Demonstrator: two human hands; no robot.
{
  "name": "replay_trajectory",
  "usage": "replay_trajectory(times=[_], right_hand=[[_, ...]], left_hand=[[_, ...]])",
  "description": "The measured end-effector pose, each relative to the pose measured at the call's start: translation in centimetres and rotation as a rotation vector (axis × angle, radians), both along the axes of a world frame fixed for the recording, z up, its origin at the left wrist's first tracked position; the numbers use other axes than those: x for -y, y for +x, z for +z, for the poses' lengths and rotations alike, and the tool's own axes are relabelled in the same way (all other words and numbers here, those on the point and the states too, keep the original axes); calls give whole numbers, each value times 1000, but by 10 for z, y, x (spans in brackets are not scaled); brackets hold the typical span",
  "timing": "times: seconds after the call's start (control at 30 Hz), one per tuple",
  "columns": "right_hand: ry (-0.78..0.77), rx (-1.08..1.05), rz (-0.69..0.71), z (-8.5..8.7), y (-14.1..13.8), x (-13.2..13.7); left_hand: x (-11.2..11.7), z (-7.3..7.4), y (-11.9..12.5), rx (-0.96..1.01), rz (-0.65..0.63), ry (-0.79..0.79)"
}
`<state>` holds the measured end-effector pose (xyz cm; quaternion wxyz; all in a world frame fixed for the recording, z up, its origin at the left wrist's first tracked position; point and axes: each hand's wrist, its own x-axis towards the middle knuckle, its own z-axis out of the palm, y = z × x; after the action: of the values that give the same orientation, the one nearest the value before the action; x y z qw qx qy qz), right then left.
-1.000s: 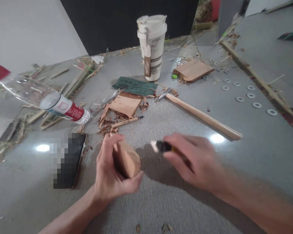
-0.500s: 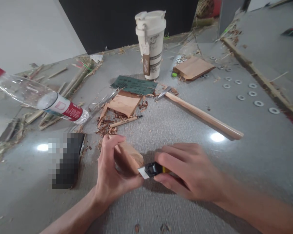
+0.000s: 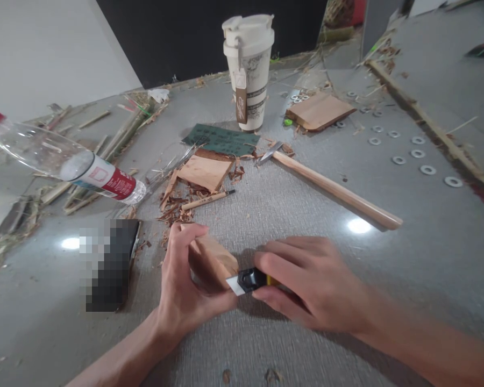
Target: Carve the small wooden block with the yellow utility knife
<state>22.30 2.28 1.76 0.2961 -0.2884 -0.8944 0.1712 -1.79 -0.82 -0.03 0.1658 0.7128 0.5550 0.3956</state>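
My left hand [image 3: 185, 279] grips a small block of pale wood [image 3: 213, 255], tilted on edge, with fingers over its far end and thumb along the near side. In my right hand [image 3: 306, 279] is a utility knife [image 3: 253, 279] with a black tip and a bit of yellow showing; most of its handle is hidden by my fingers. Its short blade points left and meets the block's near right corner, close to my left thumb. Beyond the block lie a pencil-like wooden stick [image 3: 207, 200], brown shavings [image 3: 173, 212] and a flat wood piece [image 3: 205, 171].
A long-handled tool with a metal head [image 3: 334, 188] lies right of centre. Behind stand a lidded cup [image 3: 250, 75] and green sandpaper [image 3: 221, 140]. At left are a plastic bottle [image 3: 64, 156] and a dark blurred-out object [image 3: 113, 269]. Several washers [image 3: 417, 154] and another wood piece [image 3: 320, 111] lie right.
The knife and my right hand have shifted very slightly to the left against the block. My left hand keeps its grip, and the things around stay in place.
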Motion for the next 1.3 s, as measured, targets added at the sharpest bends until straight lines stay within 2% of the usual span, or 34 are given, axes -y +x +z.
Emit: replay_trajectory(times=[0.3, 0.53, 0.63, 1.3], right_hand=[[31, 29, -16, 3, -2, 1], [272, 68, -67, 12, 0, 1], [327, 81, -80, 14, 2, -1], [346, 84, -160, 13, 2, -1]], left_hand=[[-1, 8, -1, -79, -12, 98], [7, 15, -1, -15, -24, 52], [8, 17, 2, 1, -9, 71], [4, 13, 4, 39, 38, 39]])
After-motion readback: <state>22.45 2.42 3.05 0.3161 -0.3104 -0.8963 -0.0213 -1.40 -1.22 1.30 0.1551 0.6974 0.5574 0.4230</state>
